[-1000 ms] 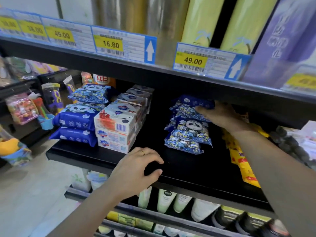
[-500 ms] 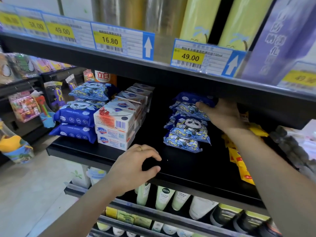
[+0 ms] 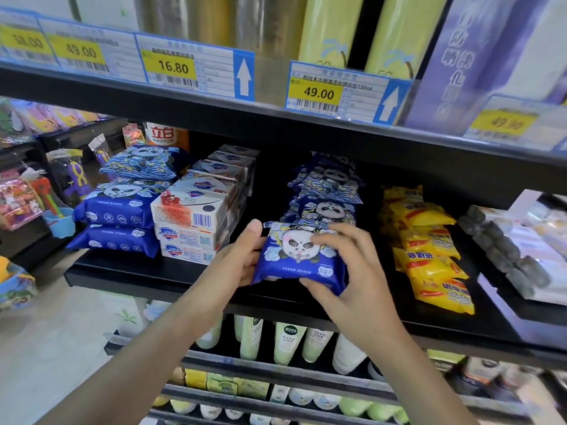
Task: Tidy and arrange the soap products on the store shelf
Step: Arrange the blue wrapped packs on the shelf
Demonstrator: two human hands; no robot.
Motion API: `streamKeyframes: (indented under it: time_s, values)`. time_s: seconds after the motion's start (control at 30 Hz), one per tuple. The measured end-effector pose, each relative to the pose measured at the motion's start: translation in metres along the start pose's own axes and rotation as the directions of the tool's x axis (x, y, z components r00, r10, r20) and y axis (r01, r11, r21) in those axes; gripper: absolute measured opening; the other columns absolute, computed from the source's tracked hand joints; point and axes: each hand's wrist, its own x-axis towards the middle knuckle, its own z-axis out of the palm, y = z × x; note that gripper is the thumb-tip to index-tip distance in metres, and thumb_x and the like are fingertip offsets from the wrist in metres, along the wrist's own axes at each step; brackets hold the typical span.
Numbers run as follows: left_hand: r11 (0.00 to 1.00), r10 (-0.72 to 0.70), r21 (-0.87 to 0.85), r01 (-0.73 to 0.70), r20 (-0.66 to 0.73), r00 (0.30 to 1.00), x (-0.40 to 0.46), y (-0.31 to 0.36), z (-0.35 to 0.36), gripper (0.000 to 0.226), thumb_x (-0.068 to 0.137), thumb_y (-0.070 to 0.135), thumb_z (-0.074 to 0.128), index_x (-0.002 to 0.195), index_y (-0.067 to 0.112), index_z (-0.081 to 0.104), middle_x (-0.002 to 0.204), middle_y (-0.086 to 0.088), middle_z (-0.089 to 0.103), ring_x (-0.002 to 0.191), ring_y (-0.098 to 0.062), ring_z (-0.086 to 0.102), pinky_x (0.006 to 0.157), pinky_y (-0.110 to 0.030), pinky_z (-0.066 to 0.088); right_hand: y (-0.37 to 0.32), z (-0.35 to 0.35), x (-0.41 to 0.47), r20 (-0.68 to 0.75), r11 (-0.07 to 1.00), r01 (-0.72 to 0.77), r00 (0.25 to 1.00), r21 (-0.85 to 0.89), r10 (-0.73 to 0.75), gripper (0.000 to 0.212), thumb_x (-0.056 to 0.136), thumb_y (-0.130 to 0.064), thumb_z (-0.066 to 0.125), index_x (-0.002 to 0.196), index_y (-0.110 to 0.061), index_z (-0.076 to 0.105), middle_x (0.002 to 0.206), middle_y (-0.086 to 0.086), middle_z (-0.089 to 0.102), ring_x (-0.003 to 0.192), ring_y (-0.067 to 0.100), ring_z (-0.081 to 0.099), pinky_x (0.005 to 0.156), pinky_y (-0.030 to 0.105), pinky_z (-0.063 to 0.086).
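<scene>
Both hands, left hand (image 3: 236, 265) and right hand (image 3: 346, 280), now grip a panda soap pack (image 3: 299, 259), lifted off its stack (image 3: 325, 191).

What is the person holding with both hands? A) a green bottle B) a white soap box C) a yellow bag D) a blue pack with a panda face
D: the left hand and right hand both grip a blue pack with a panda face in front of the black shelf, while the yellow bags and white soap boxes lie untouched.
</scene>
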Motion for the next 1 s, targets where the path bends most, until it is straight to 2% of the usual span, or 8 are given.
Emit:
streamKeyframes:
  time_s: [0.17, 0.43, 0.5, 0.57, 0.63, 0.73, 0.83, 1.0]
  values:
    - [0.998, -0.066, -0.004, 0.067, 0.122, 0.99, -0.018, 0.001, 0.002, 0.07, 0.065, 0.064, 0.083, 0.121, 0.026, 0.067, 0.109, -0.001, 0.08, 0.097, -0.021, 0.079, 0.069, -0.029, 0.063, -0.01, 0.01, -0.018, -0.046, 1.0, 0.006, 0.999, 0.0, -0.006, 0.056, 0.079, -0.02, 0.089, 0.127, -0.03, 0.063, 0.146, -0.009, 0.039, 0.14, 0.018, 0.043, 0.111, 0.041, 0.046]
    - [0.996, -0.071, -0.055, 0.076, 0.093, 0.993, -0.029, -0.006, 0.005, 0.062, 0.069, 0.054, 0.08, 0.121, 0.022, 0.07, 0.108, -0.001, 0.081, 0.095, -0.016, 0.079, 0.067, -0.026, 0.062, -0.018, 0.013, -0.034, 0.001, 0.998, -0.022, 1.0, 0.059, 0.022, 0.076, 0.081, -0.024, 0.087, 0.144, -0.041, 0.048, 0.154, -0.019, 0.03, 0.147, 0.018, 0.037, 0.108, 0.043, 0.05]
    - [0.998, -0.046, -0.045, 0.051, 0.092, 0.995, -0.033, -0.009, 0.004, 0.056, 0.075, 0.048, 0.083, 0.123, 0.022, 0.068, 0.111, 0.0, 0.08, 0.098, -0.016, 0.078, 0.069, -0.026, 0.063, -0.018, 0.011, -0.038, 0.022, 0.998, -0.055, 0.998, 0.037, 0.054, 0.086, 0.079, -0.034, 0.086, 0.151, -0.043, 0.04, 0.158, -0.017, 0.025, 0.15, 0.017, 0.032, 0.11, 0.038, 0.049]
    - [0.999, -0.007, -0.041, 0.011, 0.089, 0.996, -0.036, -0.012, 0.001, 0.05, 0.081, 0.044, 0.086, 0.122, 0.024, 0.067, 0.114, 0.001, 0.079, 0.101, -0.019, 0.078, 0.071, -0.028, 0.063, -0.02, 0.008, -0.042, 0.01, 0.991, -0.123, 0.992, 0.062, 0.122, 0.093, 0.076, -0.048, 0.084, 0.153, -0.05, 0.032, 0.16, -0.019, 0.02, 0.15, 0.01, 0.029, 0.105, 0.016, 0.046]
    - [0.998, 0.044, -0.046, -0.04, 0.079, 0.996, -0.039, -0.013, -0.002, 0.044, 0.081, 0.042, 0.082, 0.12, 0.028, 0.067, 0.115, 0.001, 0.079, 0.102, -0.02, 0.078, 0.072, -0.028, 0.063, -0.025, 0.006, -0.045, -0.03, 0.974, -0.202, 0.978, 0.105, 0.206, 0.091, 0.075, -0.059, 0.08, 0.152, -0.054, 0.03, 0.155, -0.023, 0.023, 0.141, 0.001, 0.036, 0.094, -0.001, 0.039]
    - [0.991, 0.129, -0.05, -0.126, 0.061, 0.99, -0.04, -0.012, -0.006, 0.041, 0.081, 0.036, 0.082, 0.119, 0.031, 0.066, 0.118, 0.003, 0.078, 0.104, -0.019, 0.077, 0.077, -0.028, 0.064, -0.032, 0.002, -0.048, -0.134, 0.942, -0.328, 0.933, 0.074, 0.335, 0.081, 0.075, -0.084, 0.06, 0.146, -0.059, 0.032, 0.135, -0.03, 0.039, 0.106, 0.004, 0.053, 0.081, 0.009, 0.046]
    - [0.97, 0.239, -0.059, -0.235, 0.071, 0.968, -0.042, -0.014, -0.009, 0.042, 0.083, 0.025, 0.085, 0.119, 0.036, 0.067, 0.122, 0.006, 0.076, 0.112, -0.014, 0.073, 0.089, -0.019, 0.057, -0.041, -0.002, -0.044, -0.12, 0.85, -0.478, 0.852, 0.219, 0.51, 0.073, 0.071, -0.092, 0.052, 0.137, -0.062, 0.042, 0.118, -0.028, 0.056, 0.083, 0.01, 0.063, 0.073, 0.022, 0.048]
    - [0.944, 0.33, -0.059, -0.325, 0.129, 0.935, -0.045, -0.017, -0.01, 0.043, 0.084, 0.015, 0.084, 0.116, 0.039, 0.068, 0.123, 0.003, 0.075, 0.115, -0.013, 0.072, 0.091, -0.017, 0.055, -0.056, -0.009, -0.034, 0.285, 0.491, -0.692, 0.69, 0.528, 0.666, 0.064, 0.064, -0.085, 0.063, 0.118, -0.05, 0.066, 0.114, -0.017, 0.073, 0.07, 0.025, 0.073, 0.051, 0.032, 0.05]
